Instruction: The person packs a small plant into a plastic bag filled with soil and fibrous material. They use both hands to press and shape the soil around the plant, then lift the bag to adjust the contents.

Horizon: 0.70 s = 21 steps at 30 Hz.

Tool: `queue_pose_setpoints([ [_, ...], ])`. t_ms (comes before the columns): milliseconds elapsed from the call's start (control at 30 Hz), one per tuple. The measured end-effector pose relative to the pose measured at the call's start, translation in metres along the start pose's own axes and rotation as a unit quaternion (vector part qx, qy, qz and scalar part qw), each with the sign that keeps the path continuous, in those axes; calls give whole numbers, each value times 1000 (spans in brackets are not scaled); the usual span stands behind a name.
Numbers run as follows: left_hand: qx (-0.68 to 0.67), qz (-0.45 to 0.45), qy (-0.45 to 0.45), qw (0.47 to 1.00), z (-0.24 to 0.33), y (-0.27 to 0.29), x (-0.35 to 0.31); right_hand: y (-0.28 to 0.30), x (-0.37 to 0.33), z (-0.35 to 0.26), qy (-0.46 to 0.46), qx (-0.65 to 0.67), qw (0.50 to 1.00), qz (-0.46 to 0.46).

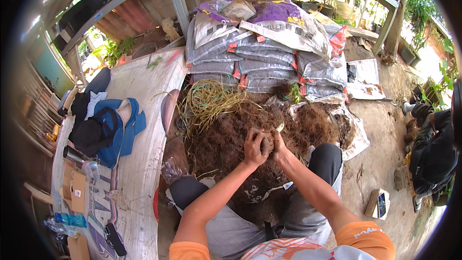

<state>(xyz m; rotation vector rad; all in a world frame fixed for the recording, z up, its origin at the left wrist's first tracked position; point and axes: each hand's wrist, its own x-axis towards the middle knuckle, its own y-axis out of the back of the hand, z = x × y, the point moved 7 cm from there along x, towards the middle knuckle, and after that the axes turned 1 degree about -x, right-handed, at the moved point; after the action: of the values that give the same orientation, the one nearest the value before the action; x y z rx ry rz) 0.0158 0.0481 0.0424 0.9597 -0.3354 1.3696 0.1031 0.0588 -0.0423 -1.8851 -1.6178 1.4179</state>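
My left hand and my right hand meet in front of me, fingers curled round a brown clump of soil and fibre. Most of the clump is hidden by my fingers. A small pale green leaf-like piece sticks up beside my right fingertips. Below and around my hands spreads a dark brown heap of soil and fibre. To its right lies a looser pile of reddish-brown coir fibre on an opened white sack. A tangle of yellow-green strands rests at the heap's far left.
Stacked grey sacks stand behind the heap. On the left, a pale board table carries a blue bag, a black cap, bottles and cardboard. A phone-like device sits on the floor; another person in dark clothes is at far right.
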Motion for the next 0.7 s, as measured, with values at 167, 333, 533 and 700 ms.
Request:
queue_pose_setpoints([
  [167,-9,9,71,997,10,1,13,-8,0,-8,-7,45,998,-51],
  [333,-102,66,189,974,-22,3,19,-28,-3,-20,14,45,994,-99],
  [533,-474,246,505,678,-110,-15,-25,-67,-34,-20,54,-144,986,-57],
  [700,-597,187,565,538,-57,-8,-13,-64,-35,-32,314,-363,877,-36],
])
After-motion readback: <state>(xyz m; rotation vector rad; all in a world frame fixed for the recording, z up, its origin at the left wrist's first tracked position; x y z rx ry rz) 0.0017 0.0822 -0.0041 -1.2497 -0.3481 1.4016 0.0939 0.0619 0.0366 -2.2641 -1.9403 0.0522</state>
